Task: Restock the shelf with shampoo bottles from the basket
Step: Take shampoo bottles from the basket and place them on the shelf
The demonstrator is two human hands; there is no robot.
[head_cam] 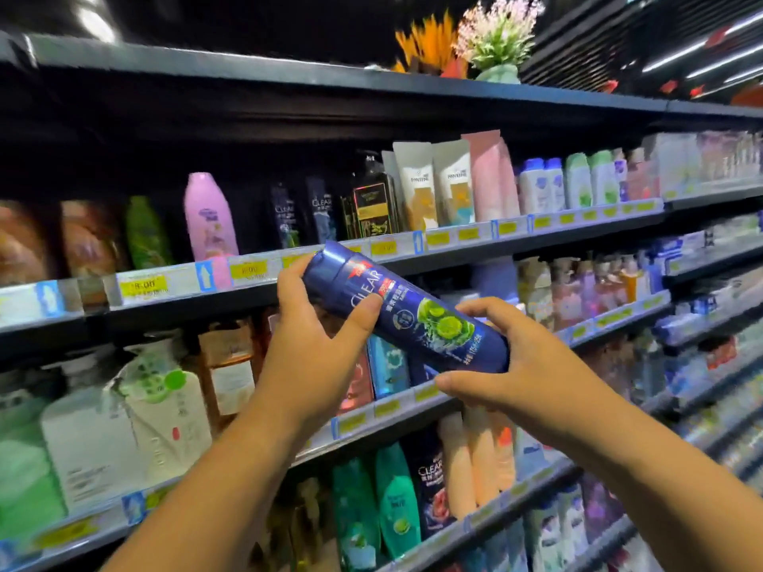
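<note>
Blue cylindrical shampoo bottle [406, 307], glossy, gripped by both hands.

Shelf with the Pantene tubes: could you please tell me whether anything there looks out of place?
Nothing spilled or damaged shows. The only oddity is a dark gap between the pink bottle and the dark Clear bottles.

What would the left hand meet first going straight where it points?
Likely the price-tag rail up and right of the left hand, which grips the blue Clear bottle; depth is unclear.
</note>
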